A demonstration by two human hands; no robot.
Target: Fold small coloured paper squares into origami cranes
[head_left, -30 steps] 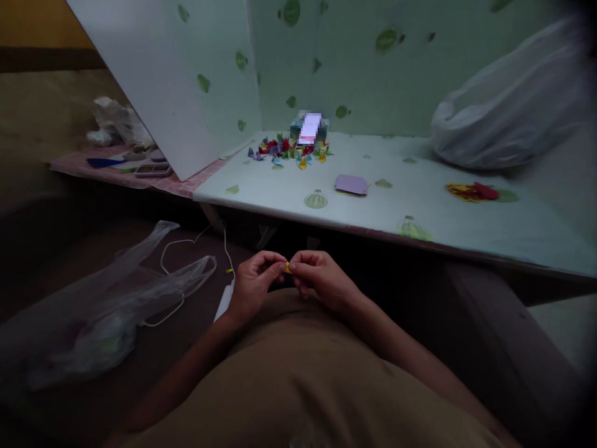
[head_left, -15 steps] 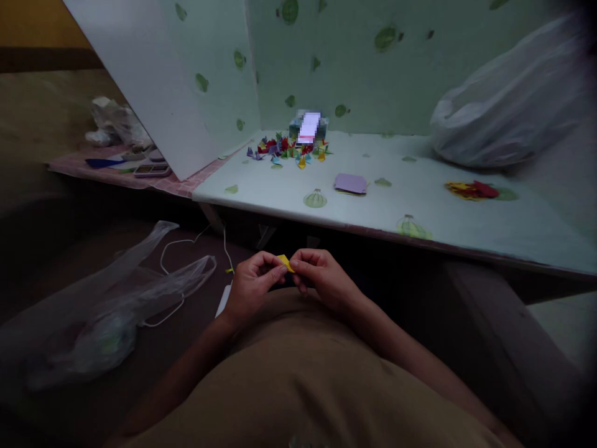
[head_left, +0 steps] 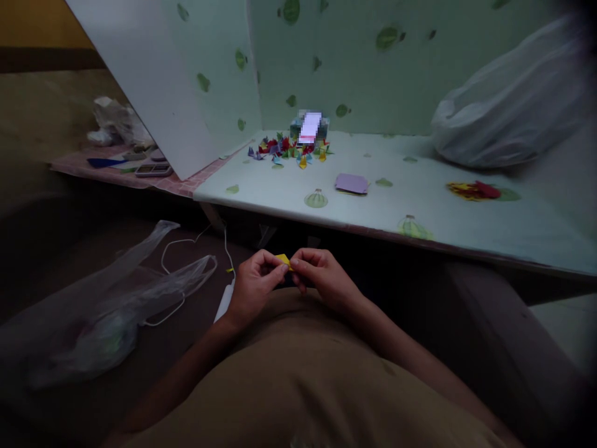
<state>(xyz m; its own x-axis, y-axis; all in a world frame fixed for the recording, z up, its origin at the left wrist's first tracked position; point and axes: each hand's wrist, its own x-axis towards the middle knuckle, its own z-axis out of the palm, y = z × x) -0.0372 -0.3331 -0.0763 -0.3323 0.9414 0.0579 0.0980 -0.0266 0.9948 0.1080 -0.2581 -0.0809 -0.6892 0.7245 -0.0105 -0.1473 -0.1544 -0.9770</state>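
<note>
A small folded piece of yellow paper point(head_left: 283, 258) is pinched between both hands, low in front of my body. My left hand point(head_left: 255, 283) has its thumb and fingers closed on the paper's left side. On the right edge, my right hand point(head_left: 321, 274) grips it between thumb and forefinger. The fingers cover much of the paper, so its exact fold cannot be seen. Beyond the hands, a stack of purple paper squares point(head_left: 351, 183) lies on the table point(head_left: 275, 193). A heap of small coloured folded paper cranes point(head_left: 291, 149) sits farther back.
A phone point(head_left: 310, 127) with a blurred screen leans behind the cranes. Yellow and red papers point(head_left: 473, 190) lie at the right, near a big white plastic bag point(head_left: 504, 106). A clear plastic bag point(head_left: 107, 336) and a white cable point(head_left: 163, 255) are at lower left.
The left hand has shifted very slightly and the paper shows at almost the same spot. Both hands keep their hold on it, and the view has moved a little.
</note>
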